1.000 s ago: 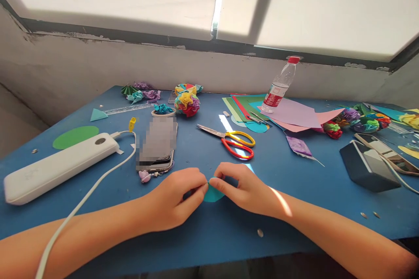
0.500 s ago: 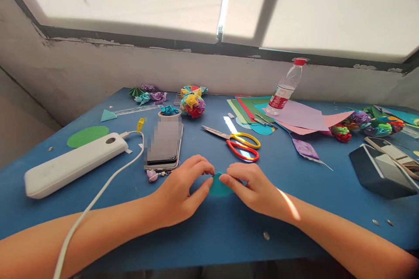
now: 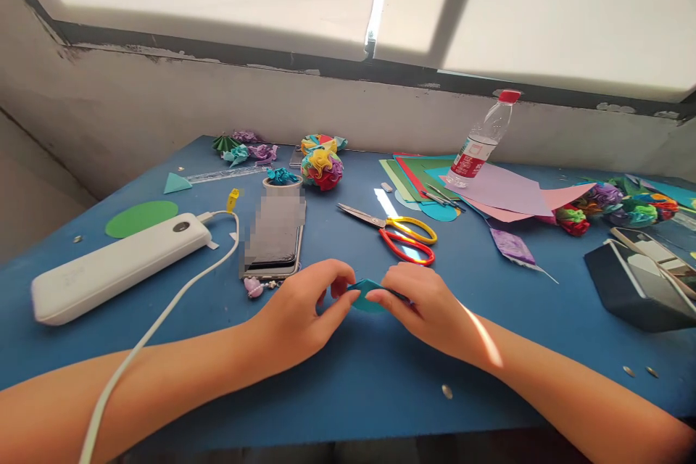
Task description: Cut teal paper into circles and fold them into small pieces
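Observation:
A small piece of teal paper (image 3: 370, 299), folded along its upper edge, is held between both hands above the blue table. My left hand (image 3: 312, 312) pinches its left side between thumb and fingers. On the opposite side, my right hand (image 3: 427, 308) grips it the same way, thumb towards me. Fingers cover both ends of the paper. Just beyond the hands lie scissors (image 3: 399, 228) with one yellow and one red handle loop, blades pointing left. A phone (image 3: 275, 246) with a pink charm (image 3: 253, 287) leans against a white cup-like holder (image 3: 281, 187) left of them.
A white power bank (image 3: 119, 268) lies at left, its cable crossing my left forearm. Behind it is a green paper circle (image 3: 141, 219). Coloured paper sheets (image 3: 500, 188), a bottle (image 3: 478, 145), paper flowers (image 3: 322, 168) and a dark box (image 3: 634, 283) stand or lie farther off.
The teal paper's upper edge now shows a fold with a raised point, and less of its flat face is visible. Both hands keep their hold; the view has shifted slightly.

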The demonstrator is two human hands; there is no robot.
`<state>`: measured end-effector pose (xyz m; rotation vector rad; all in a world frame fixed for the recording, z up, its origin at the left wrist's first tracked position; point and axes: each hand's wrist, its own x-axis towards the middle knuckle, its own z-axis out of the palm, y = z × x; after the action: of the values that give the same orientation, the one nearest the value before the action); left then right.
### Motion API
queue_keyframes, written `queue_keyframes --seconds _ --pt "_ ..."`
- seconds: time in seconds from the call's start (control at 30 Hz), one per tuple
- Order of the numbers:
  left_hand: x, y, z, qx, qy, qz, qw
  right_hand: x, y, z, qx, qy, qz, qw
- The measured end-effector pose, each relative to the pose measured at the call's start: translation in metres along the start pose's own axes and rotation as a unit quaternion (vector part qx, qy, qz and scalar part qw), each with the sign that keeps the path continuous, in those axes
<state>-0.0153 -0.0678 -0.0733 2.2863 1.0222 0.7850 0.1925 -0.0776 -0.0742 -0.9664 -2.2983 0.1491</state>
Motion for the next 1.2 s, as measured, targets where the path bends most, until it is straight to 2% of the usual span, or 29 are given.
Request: queue_keyframes --seconds 0.13,0.3,0.43,0.5,0.63,0.7,0.8,1.0,1.2 --pt "0.002 0.002 -0.002 -0.008 -0.009 0.002 1.0 0.001 0.001 0.0 -0.012 0.016 -0.015 1.0" --pt "0.003 0.005 -0.002 -0.048 -0.062 0.006 0.997 0.001 -0.002 0.001 -0.02 0.064 -0.014 0.998" --pt "0.005 0.006 -0.002 -0.16 -0.076 -0.09 0.98 -0.001 -0.007 0.0 0.014 0.153 0.013 0.988" --pt "0.007 0.007 -0.003 -0.235 -0.088 -0.131 0.959 -0.002 -0.007 -0.001 0.027 0.166 -0.017 0.986" --pt "0.009 0.01 -0.004 -0.343 -0.112 -0.163 0.918 -0.005 -0.005 -0.005 -0.027 0.131 -0.128 0.983" --pt "0.01 0.009 -0.005 -0.356 -0.103 -0.167 0.914 -0.006 -0.003 -0.007 -0.075 0.098 -0.167 0.978" --pt "0.011 0.009 -0.007 -0.343 -0.082 -0.152 0.923 -0.006 -0.002 -0.009 -0.125 0.061 -0.206 0.969" --pt "0.008 0.011 -0.01 -0.326 -0.053 -0.128 0.935 -0.005 -0.006 -0.008 -0.166 0.042 -0.238 0.956" --pt "0.005 0.01 -0.009 -0.276 -0.066 -0.11 0.952 -0.005 -0.008 -0.008 -0.17 0.029 -0.242 0.955"
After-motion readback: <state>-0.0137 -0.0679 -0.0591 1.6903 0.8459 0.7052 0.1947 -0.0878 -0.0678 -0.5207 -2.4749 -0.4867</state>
